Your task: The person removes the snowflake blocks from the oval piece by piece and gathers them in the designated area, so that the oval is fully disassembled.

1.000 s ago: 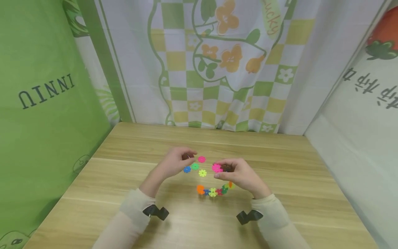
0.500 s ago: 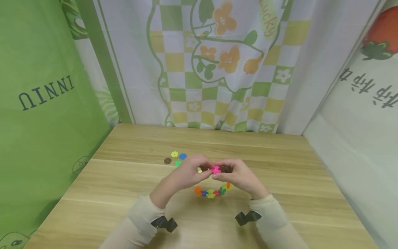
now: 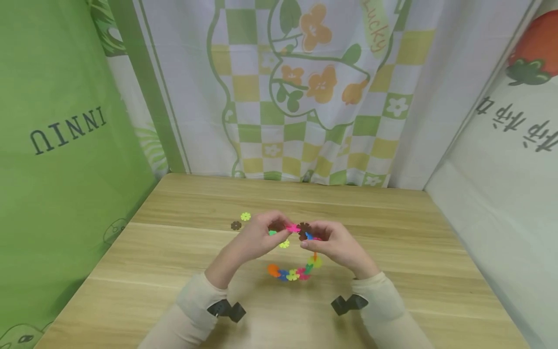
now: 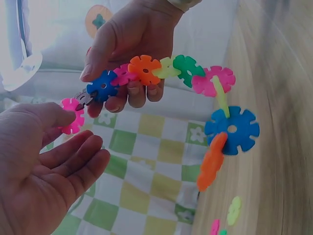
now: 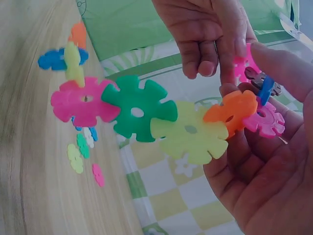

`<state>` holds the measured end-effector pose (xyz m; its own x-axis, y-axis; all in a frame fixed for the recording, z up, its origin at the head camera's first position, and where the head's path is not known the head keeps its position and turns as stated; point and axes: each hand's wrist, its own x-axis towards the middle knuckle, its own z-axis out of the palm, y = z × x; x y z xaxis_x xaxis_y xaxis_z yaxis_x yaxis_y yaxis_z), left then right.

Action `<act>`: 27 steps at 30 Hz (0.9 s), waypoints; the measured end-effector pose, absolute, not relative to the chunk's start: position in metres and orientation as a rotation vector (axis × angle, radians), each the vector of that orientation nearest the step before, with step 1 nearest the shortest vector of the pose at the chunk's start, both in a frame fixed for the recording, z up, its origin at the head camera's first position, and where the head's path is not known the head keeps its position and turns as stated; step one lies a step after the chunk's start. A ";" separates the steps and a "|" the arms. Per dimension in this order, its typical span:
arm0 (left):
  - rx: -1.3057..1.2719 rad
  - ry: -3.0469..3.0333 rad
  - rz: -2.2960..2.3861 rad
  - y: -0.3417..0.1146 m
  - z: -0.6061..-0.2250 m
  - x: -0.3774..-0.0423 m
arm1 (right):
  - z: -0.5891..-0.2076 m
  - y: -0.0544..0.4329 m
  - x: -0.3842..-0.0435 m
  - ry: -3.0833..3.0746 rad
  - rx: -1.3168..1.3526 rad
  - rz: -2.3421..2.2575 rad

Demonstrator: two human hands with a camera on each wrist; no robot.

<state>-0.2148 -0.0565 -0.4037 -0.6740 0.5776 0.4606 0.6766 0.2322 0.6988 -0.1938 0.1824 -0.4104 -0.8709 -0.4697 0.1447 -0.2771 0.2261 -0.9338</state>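
A chain of slotted plastic snowflake discs in several colours hangs in a curve between and below my hands. My left hand (image 3: 255, 240) pinches the pink disc (image 4: 72, 116) at the chain's end between thumb and index finger, its other fingers loosely bent. Joined to the pink disc is a brown disc (image 3: 304, 230), then a blue disc (image 4: 102, 86). My right hand (image 3: 340, 245) holds the chain around that blue disc, thumb on one side and fingers on the other. The chain's free end is an orange disc (image 3: 273, 270), hanging above the table.
Loose discs lie on the wooden table (image 3: 392, 300): a yellow one (image 3: 245, 216) and a brown one (image 3: 236, 225) to the left. A green disc (image 3: 272, 233) and another yellow one (image 3: 284, 243) lie near my left hand. A patterned curtain (image 3: 305, 121) hangs behind.
My left hand moved right from above the loose discs and took hold of the pink disc at the chain's end. That disc has turned edge-on, and the brown disc has come into view.
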 end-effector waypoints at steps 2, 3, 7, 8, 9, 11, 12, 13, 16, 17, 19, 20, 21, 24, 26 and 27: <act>-1.244 -2.383 -1.457 -0.056 -0.405 -0.216 | -0.411 0.182 -0.194 2.317 -0.727 -1.715; -1.260 -2.381 -1.467 -0.056 -0.406 -0.216 | -0.411 0.182 -0.194 2.316 -0.731 -1.715; -1.269 -2.399 -1.493 -0.053 -0.405 -0.216 | -0.412 0.182 -0.195 2.309 -0.742 -1.719; -1.267 -2.401 -1.497 -0.053 -0.405 -0.216 | -0.412 0.183 -0.195 2.310 -0.739 -1.719; -1.267 -2.401 -1.503 -0.053 -0.404 -0.215 | -0.412 0.183 -0.195 2.308 -0.734 -1.721; -1.270 -2.401 -1.504 -0.052 -0.404 -0.215 | -0.412 0.182 -0.195 2.308 -0.727 -1.720; -1.271 -2.399 -1.504 -0.052 -0.404 -0.215 | -0.412 0.182 -0.195 2.307 -0.724 -1.720; -1.276 -2.396 -1.505 -0.052 -0.404 -0.216 | -0.412 0.182 -0.196 2.307 -0.721 -1.719; -1.294 -2.374 -1.516 -0.052 -0.405 -0.216 | -0.413 0.182 -0.197 2.322 -0.722 -1.702; -1.301 -2.364 -1.524 -0.052 -0.405 -0.217 | -0.413 0.182 -0.197 2.327 -0.724 -1.697; -1.322 -2.333 -1.548 -0.052 -0.405 -0.217 | -0.413 0.182 -0.197 2.343 -0.730 -1.682; -1.332 -2.318 -1.559 -0.053 -0.405 -0.218 | -0.413 0.182 -0.197 2.350 -0.731 -1.677; -1.343 -2.302 -1.574 -0.052 -0.406 -0.218 | -0.413 0.182 -0.197 2.356 -0.732 -1.672; -1.361 -2.282 -1.600 -0.053 -0.406 -0.219 | -0.413 0.182 -0.196 2.359 -0.737 -1.672; -1.355 -2.291 -1.601 -0.053 -0.405 -0.219 | -0.413 0.181 -0.195 2.356 -0.739 -1.677; -1.344 -2.303 -1.584 -0.054 -0.405 -0.219 | -0.413 0.182 -0.195 2.361 -0.744 -1.675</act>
<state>-0.2195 -0.0541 -0.4046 -0.6237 0.6231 0.4719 0.6637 0.1033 0.7408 -0.1952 0.1817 -0.4125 -0.8653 -0.4760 0.1571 -0.3054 0.2522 -0.9182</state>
